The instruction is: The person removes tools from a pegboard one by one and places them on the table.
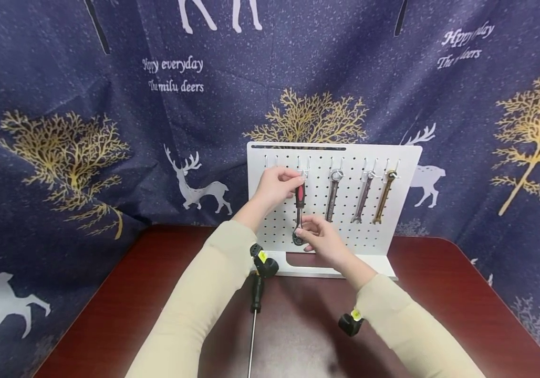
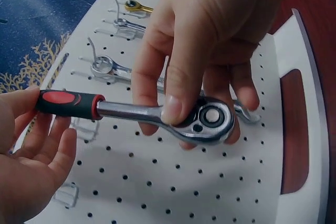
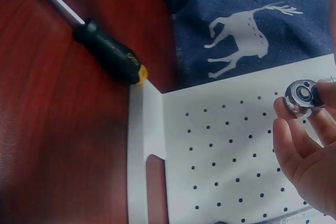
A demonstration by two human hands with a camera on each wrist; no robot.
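A ratchet wrench (image 2: pixel 131 110) with a black and red handle hangs head-down in front of a white pegboard (image 1: pixel 279 210). My left hand (image 1: pixel 277 186) pinches the end of its handle near the upper hooks. Lower down, my right hand (image 1: pixel 322 239) holds the chrome ratchet head between thumb and fingers. In the left wrist view the round head (image 2: pixel 212 118) faces the camera beside the right thumb. The right wrist view shows only the head (image 3: pixel 302 97) at the right hand's (image 3: pixel 310 150) fingertips; the handle is out of that frame.
Right of the ratchet, a combination wrench (image 1: pixel 333 194), a second wrench (image 1: pixel 363 197) and a gold wrench (image 1: pixel 385 197) hang from hooks. A screwdriver (image 1: pixel 257 294) with a black handle lies on the red-brown table (image 1: pixel 156 273), its handle end by the board's base. A patterned blue cloth (image 1: pixel 222 131) hangs behind.
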